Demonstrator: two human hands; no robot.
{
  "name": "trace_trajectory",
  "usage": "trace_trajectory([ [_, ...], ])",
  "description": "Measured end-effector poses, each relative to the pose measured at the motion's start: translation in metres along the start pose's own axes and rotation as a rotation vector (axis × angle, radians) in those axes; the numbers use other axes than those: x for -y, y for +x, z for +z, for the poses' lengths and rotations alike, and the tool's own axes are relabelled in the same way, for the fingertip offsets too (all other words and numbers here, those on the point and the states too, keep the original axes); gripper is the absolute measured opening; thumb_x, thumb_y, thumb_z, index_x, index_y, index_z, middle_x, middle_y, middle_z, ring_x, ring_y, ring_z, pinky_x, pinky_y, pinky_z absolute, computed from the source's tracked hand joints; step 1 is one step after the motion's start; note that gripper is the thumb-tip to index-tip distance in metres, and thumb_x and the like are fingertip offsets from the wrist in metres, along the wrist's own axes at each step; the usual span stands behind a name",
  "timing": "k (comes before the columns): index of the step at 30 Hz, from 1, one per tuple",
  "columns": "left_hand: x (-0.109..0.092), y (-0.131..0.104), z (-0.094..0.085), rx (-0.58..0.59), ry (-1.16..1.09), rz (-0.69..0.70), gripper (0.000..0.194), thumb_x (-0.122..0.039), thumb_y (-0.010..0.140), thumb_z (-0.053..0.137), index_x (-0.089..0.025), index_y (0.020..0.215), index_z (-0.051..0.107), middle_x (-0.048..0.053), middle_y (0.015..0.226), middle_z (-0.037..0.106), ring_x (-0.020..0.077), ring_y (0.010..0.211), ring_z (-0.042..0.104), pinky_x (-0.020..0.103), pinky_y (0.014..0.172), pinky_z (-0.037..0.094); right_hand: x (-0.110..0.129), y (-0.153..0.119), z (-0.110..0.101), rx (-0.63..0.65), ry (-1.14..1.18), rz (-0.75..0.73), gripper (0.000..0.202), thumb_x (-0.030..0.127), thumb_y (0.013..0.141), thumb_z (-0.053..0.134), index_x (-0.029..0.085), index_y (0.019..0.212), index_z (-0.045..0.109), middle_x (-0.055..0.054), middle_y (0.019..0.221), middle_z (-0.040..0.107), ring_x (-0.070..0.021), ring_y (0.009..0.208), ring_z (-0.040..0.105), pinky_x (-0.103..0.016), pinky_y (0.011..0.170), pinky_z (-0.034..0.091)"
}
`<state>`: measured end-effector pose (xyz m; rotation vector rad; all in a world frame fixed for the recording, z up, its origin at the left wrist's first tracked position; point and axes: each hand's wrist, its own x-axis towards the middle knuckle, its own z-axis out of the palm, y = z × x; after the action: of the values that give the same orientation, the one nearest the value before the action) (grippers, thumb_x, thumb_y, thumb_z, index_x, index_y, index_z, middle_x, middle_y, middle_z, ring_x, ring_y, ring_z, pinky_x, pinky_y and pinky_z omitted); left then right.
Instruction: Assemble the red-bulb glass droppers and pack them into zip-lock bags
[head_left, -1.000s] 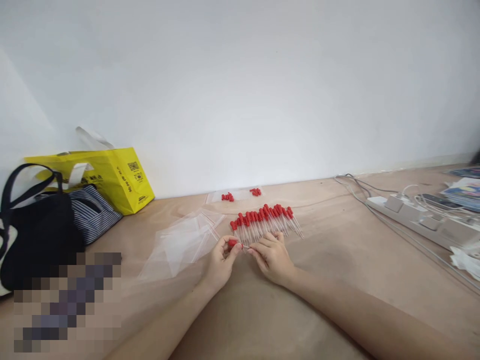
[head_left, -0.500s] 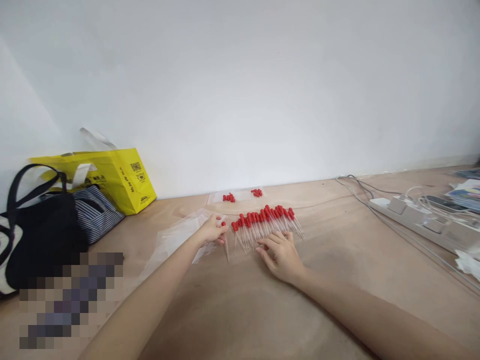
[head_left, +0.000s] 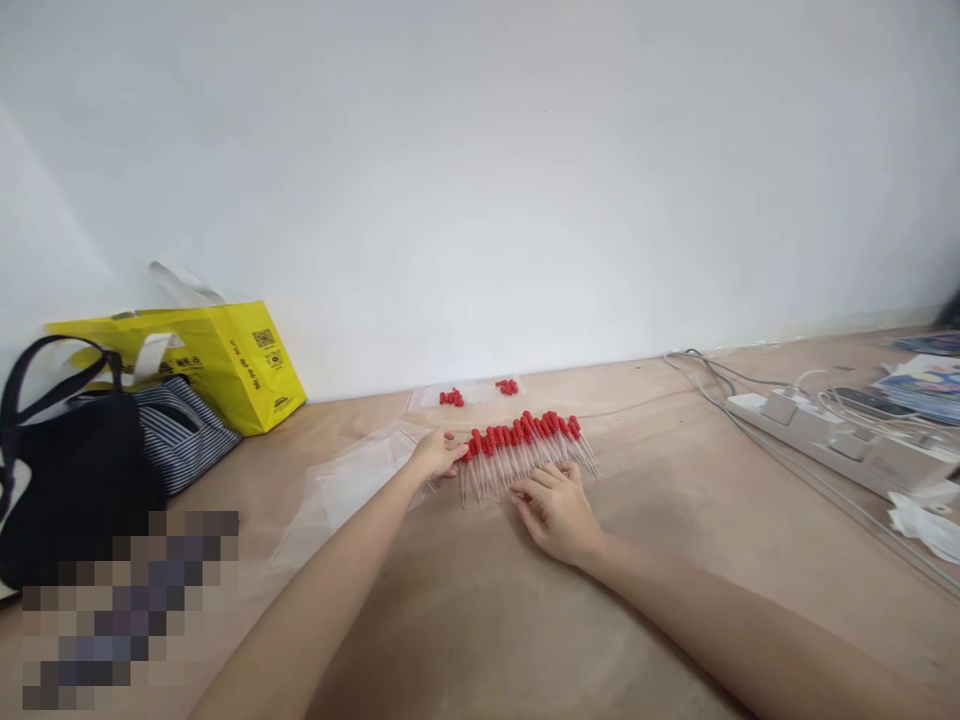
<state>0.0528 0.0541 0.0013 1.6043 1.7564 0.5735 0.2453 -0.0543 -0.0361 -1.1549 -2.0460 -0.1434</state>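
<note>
A row of clear droppers with red bulbs (head_left: 517, 434) lies on the wooden table, their thin tips pointing toward me. My left hand (head_left: 437, 456) is at the row's left end, its fingers closed on the red bulb of the leftmost dropper (head_left: 463, 452). Below the right half of the row rests my right hand (head_left: 556, 510), fingers curled and somewhat apart near the clear tips, with nothing visible in it. Overlapping clear plastic bags (head_left: 349, 480) are spread left of the row, partly under my left forearm.
Behind the row, clear bags with red-bulbed droppers (head_left: 451, 398) lie near the wall. A yellow bag (head_left: 247, 370), a striped pouch (head_left: 184, 430) and a black bag (head_left: 82, 480) stand left. Cables and a white power strip (head_left: 832, 440) are at right, beside papers (head_left: 926, 385).
My left hand has moved right with its dropper, from a gap beside the row up against the row's left end. My right hand has barely moved. The view has shifted slightly.
</note>
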Motion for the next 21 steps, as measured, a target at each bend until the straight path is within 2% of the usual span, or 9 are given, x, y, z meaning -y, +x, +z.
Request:
trace_trajectory([
  [3, 0.004, -0.008, -0.007, -0.047, 0.057, 0.077, 0.028, -0.027, 0.085, 0.049, -0.014, 0.110, 0.048, 0.007, 0.107, 0.053, 0.0187, 0.089, 0.056, 0.038, 0.074, 0.048, -0.002, 0.000, 0.000, 0.010, -0.032, -0.019, 0.014, 0.019, 0.078, 0.048, 0.021, 0.079, 0.061, 0.000, 0.067, 0.059, -0.0126, 0.071, 0.047, -0.031, 0.073, 0.020],
  [7, 0.019, -0.031, -0.028, -0.152, 0.177, 0.248, 0.019, -0.026, 0.080, 0.050, -0.016, 0.095, 0.055, 0.002, 0.080, 0.061, 0.0172, 0.075, 0.060, 0.028, 0.070, 0.046, -0.004, -0.002, -0.003, 0.024, -0.049, -0.034, 0.015, 0.019, 0.078, 0.047, 0.021, 0.076, 0.062, 0.001, 0.065, 0.059, -0.0123, 0.069, 0.047, -0.031, 0.073, 0.020],
  [10, 0.040, -0.058, -0.048, -0.214, 0.285, 0.360, 0.010, -0.028, 0.073, 0.054, -0.019, 0.075, 0.058, 0.002, 0.082, 0.061, 0.0212, 0.087, 0.056, 0.031, 0.081, 0.040, -0.006, -0.003, -0.007, 0.044, -0.033, -0.035, 0.015, 0.018, 0.078, 0.047, 0.021, 0.076, 0.062, 0.001, 0.064, 0.059, -0.0128, 0.069, 0.047, -0.031, 0.073, 0.020],
  [13, 0.062, -0.084, -0.063, -0.286, 0.369, 0.388, 0.020, -0.036, 0.065, 0.059, -0.019, 0.076, 0.056, 0.005, 0.090, 0.059, 0.0269, 0.095, 0.051, 0.036, 0.085, 0.035, -0.007, -0.005, -0.012, 0.064, -0.016, -0.037, 0.016, 0.018, 0.078, 0.047, 0.021, 0.075, 0.062, 0.000, 0.064, 0.060, -0.0131, 0.068, 0.046, -0.032, 0.073, 0.020],
  [15, 0.074, -0.096, -0.067, -0.278, 0.471, 0.393, 0.028, -0.042, 0.064, 0.058, -0.020, 0.081, 0.055, 0.005, 0.092, 0.059, 0.0262, 0.091, 0.053, 0.034, 0.080, 0.038, -0.008, -0.007, -0.014, 0.070, -0.013, -0.040, 0.016, 0.018, 0.078, 0.047, 0.021, 0.074, 0.062, 0.000, 0.065, 0.060, -0.0129, 0.068, 0.046, -0.032, 0.073, 0.020],
  [17, 0.080, -0.102, -0.066, -0.271, 0.572, 0.401, 0.029, -0.044, 0.069, 0.052, -0.019, 0.083, 0.054, 0.005, 0.091, 0.059, 0.0241, 0.088, 0.054, 0.031, 0.075, 0.040, -0.010, -0.009, -0.015, 0.075, -0.014, -0.039, 0.016, 0.018, 0.078, 0.047, 0.021, 0.074, 0.062, 0.000, 0.064, 0.059, -0.0130, 0.067, 0.046, -0.032, 0.074, 0.020],
  [21, 0.084, -0.099, -0.059, -0.307, 0.652, 0.398, 0.020, -0.035, 0.076, 0.044, -0.018, 0.075, 0.053, 0.006, 0.084, 0.061, 0.0223, 0.082, 0.055, 0.030, 0.071, 0.039, -0.012, -0.011, -0.016, 0.081, -0.018, -0.029, 0.015, 0.019, 0.078, 0.047, 0.021, 0.074, 0.062, 0.001, 0.063, 0.059, -0.0131, 0.067, 0.046, -0.032, 0.075, 0.021],
])
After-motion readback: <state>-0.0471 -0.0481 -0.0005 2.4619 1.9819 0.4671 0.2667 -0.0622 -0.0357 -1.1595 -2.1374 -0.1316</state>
